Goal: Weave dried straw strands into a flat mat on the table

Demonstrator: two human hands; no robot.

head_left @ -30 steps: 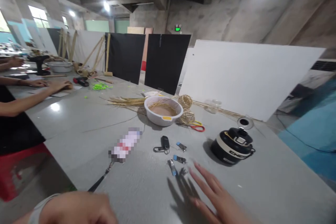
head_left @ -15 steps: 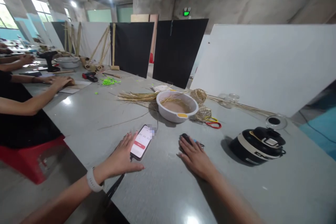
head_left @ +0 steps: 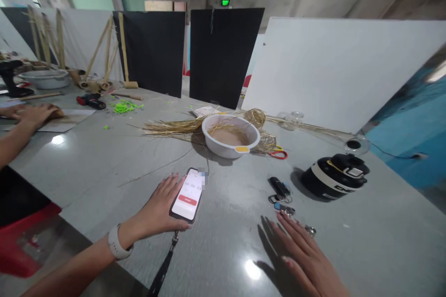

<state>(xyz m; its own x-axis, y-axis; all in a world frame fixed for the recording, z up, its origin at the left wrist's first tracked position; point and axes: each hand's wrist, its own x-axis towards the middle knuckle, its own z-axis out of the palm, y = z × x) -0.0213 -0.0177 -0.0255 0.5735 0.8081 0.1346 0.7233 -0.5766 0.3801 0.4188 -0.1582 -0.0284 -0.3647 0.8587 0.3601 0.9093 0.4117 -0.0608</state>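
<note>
My left hand (head_left: 158, 209) rests against the left side of a phone (head_left: 188, 196) lying face up on the grey table, fingers stretched along its edge and thumb at its lower corner. The phone shows a running timer and a red button, and a black lanyard (head_left: 163, 267) trails from its bottom end. My right hand (head_left: 303, 250) hovers over the table with fingers stretched and nothing in it. Just beyond its fingertips lies a bunch of keys (head_left: 281, 195) with a black fob and a blue tag.
A white basin (head_left: 226, 152) holds strips, beside a bundle of bamboo strips (head_left: 170, 126), woven balls (head_left: 255, 118) and red-handled scissors (head_left: 278, 154). A black jug (head_left: 334, 178) stands right. At left, a co-worker's hands (head_left: 38, 113) are on a board near a drill (head_left: 91, 100).
My right hand has let go of the keys, which now lie farther right, and has drawn back toward me. My left hand stays at the phone. The view has turned right.
</note>
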